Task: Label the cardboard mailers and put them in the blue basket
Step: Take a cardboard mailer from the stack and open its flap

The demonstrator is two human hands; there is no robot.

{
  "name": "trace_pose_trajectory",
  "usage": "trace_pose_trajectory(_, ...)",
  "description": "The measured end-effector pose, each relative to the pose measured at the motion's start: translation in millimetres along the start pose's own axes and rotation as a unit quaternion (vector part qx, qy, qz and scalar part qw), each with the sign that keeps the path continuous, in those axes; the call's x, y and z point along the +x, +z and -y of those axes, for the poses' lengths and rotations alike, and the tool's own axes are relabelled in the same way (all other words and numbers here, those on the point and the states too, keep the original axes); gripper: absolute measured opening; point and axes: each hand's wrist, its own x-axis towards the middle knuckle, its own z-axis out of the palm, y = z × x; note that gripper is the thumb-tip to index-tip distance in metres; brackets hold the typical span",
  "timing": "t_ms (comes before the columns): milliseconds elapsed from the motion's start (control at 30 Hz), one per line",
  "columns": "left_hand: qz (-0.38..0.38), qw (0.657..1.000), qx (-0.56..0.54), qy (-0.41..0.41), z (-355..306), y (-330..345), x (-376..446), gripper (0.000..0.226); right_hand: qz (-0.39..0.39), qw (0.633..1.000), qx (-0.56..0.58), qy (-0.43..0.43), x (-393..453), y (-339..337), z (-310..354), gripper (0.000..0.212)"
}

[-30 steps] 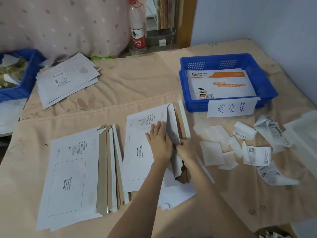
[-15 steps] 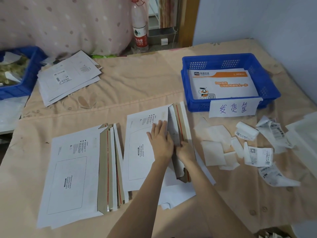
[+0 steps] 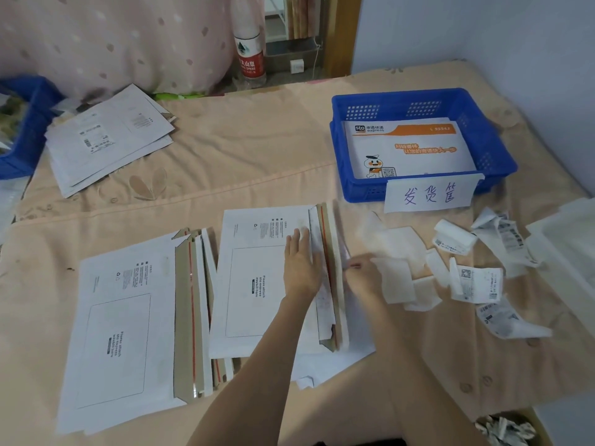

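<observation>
Flatly, left hand [image 3: 301,268] presses the mailer [image 3: 257,278]; right hand's [image 3: 363,275] grip pinches its strip [image 3: 341,252].

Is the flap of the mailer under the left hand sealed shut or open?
Open. The mailer lies flat under the left hand, its flap spread out to the right, brown inside and red strip showing.

Bed covered by a peach floral sheet [image 3: 244,156]; laid on it are three stacks of white cardboard mailers [image 3: 119,333] [image 3: 257,284] [image 3: 109,140], a blue plastic basket [image 3: 495,156], and scattered white label papers [image 3: 476,281].
</observation>
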Motion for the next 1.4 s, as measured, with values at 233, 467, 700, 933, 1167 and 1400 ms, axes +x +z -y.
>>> trace_pose_trajectory(233,0.060,0.997,0.020,-0.031,14,-8,20,0.047,0.021,0.998,0.040,-0.035,9,8,4,0.022)
trace_pose_trajectory(467,-0.006,0.996,0.073,-0.055,9,-49,72,0.057,-0.046,0.990,-0.045,-0.127,31,11,25,0.027)
trace_pose_trajectory(700,-0.047,0.986,0.152,-0.044,6,-115,129,0.110,-0.078,0.960,-0.044,-0.267,48,-2,80,0.018)
trace_pose_trajectory(933,-0.028,0.985,0.014,-0.169,27,-139,127,0.087,-0.197,0.933,-0.042,-0.298,58,3,94,0.036)
trace_pose_trajectory(1167,-0.053,0.957,-0.112,-0.263,58,-119,110,0.100,-0.239,0.969,0.030,-0.062,51,14,30,0.067)
trace_pose_trajectory(1400,-0.078,0.916,-0.085,-0.385,57,-105,57,0.093,-0.196,0.975,0.042,-0.091,56,8,29,0.068)
